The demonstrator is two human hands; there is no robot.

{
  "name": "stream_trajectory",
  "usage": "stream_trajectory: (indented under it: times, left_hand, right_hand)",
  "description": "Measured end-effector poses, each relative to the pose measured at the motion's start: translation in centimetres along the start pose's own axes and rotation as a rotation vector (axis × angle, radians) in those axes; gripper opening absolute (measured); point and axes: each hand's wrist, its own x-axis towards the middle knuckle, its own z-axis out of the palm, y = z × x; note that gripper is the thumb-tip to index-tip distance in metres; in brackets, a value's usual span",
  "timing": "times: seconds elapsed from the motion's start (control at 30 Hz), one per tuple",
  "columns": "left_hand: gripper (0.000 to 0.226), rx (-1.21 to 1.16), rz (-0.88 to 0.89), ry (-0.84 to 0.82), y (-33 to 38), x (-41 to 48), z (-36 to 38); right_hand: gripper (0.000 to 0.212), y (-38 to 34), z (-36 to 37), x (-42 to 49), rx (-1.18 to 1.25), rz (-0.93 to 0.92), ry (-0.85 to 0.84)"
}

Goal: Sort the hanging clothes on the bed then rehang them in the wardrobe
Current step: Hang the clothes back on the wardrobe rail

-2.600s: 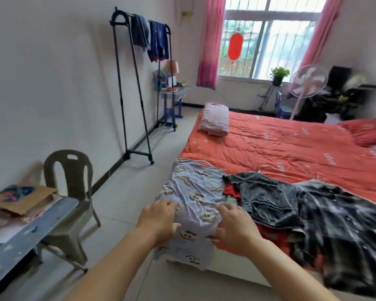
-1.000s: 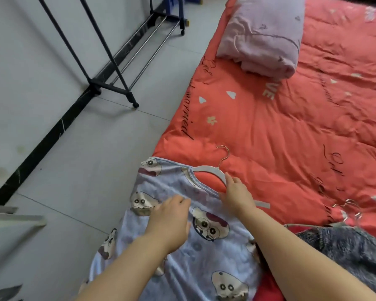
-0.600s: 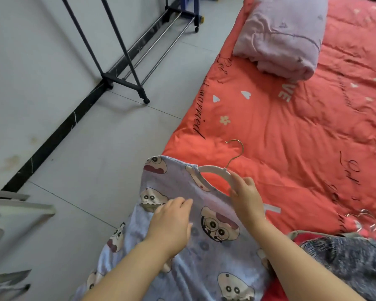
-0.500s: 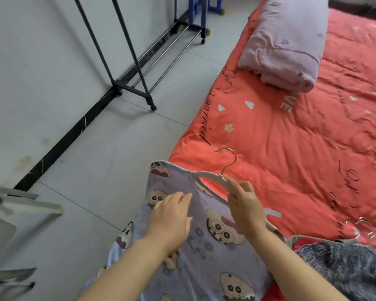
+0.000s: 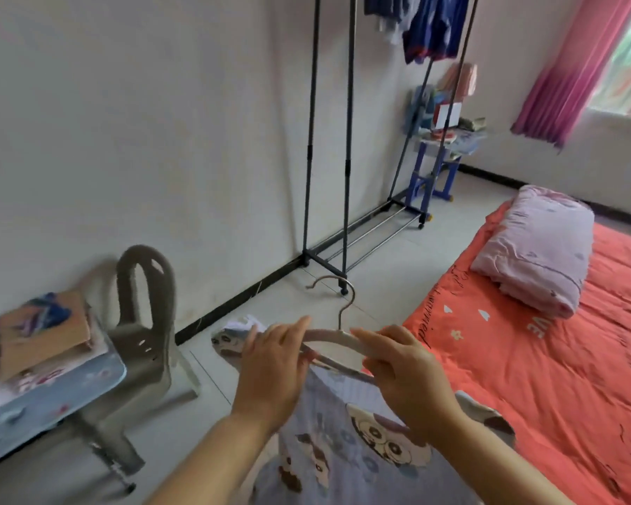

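The left hand (image 5: 270, 369) and right hand (image 5: 405, 377) each gripped the hanger (image 5: 334, 337), its axis left-right, hook toward the far rack (image 5: 347, 140).

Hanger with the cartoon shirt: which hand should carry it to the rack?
Probably the right hand: it grips the hanger beside the hook's neck, near the middle, so the shirt should hang level. The left hand holds one end. The rack stands ahead.
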Motion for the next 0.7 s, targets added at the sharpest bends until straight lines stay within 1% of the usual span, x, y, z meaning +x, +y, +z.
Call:
stream_trajectory:
  times: [0.1, 0.17, 0.3, 0.4, 0.5, 0.57, 0.63, 0.7]
  left_hand:
    - [0.045, -0.034, -0.026, 0.205, -2.3, -3.8, -8.1]
    - [0.033, -0.047, -0.074, 0.304, -3.9, -6.9, -13.5]
    - [0.013, -0.014, -0.175, 0.505, -6.7, -14.1, -23.9]
    - [0.012, 0.023, -0.304, 0.619, -8.8, -20.3, -30.7]
    - [0.007, 0.158, -0.377, 0.793, -11.1, -26.4, -37.3]
    - [0.004, 0.208, -0.446, 0.857, -12.1, -30.4, -41.3]
    - [0.005, 0.249, -0.512, 0.929, -12.9, -34.2, -44.9]
    - [0.006, 0.292, -0.574, 0.989, -13.4, -37.6, -47.8]
  right_hand:
    - [0.04, -8.7, -1.0, 0.4, 0.007, -0.128, -0.088]
    - [0.038, -14.7, -1.1, 0.1, 0.016, -0.208, -0.146]
    - [0.038, -26.2, -0.4, -1.3, 0.031, -0.369, -0.18]
    - [0.038, -33.7, 0.6, -2.6, 0.039, -0.467, -0.221]
    - [0.039, -40.0, 1.7, -3.7, 0.059, -0.52, -0.237]
    - [0.04, -43.7, 2.6, -4.4, 0.071, -0.562, -0.226]
    - [0.035, -47.2, 3.7, -5.2, 0.098, -0.6, -0.208]
    - [0.026, -51.0, 5.0, -5.9, 0.116, -0.653, -0.225]
